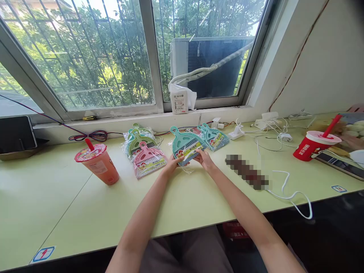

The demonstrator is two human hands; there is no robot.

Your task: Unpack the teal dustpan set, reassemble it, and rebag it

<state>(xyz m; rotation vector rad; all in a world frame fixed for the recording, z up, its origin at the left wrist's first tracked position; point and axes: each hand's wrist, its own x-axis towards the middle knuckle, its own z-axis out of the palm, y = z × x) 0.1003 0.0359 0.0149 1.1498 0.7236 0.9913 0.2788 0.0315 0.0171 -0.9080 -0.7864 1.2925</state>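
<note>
Between my two hands is a teal mini dustpan and brush set [186,142] with a yellow label and a grey-blue brush edge. My left hand [172,165] grips its lower left corner, and my right hand [205,159] pinches its lower right side. To the left lies a stack of wrapped dustpan sets, with a pink dustpan [148,155] on top of a green dustpan [138,137]. Behind and right of my hands are more teal dustpan sets [214,137]. Clear plastic wrap [187,170] shows just under the held set.
A drink cup [98,163] with a red straw stands left; a red cup [314,146] is at right. White cables [287,197], a power strip [236,132] and a blurred-out object [247,172] lie right. A tablet [17,132], a cutter [90,118] and a small box [179,101] are along the window side.
</note>
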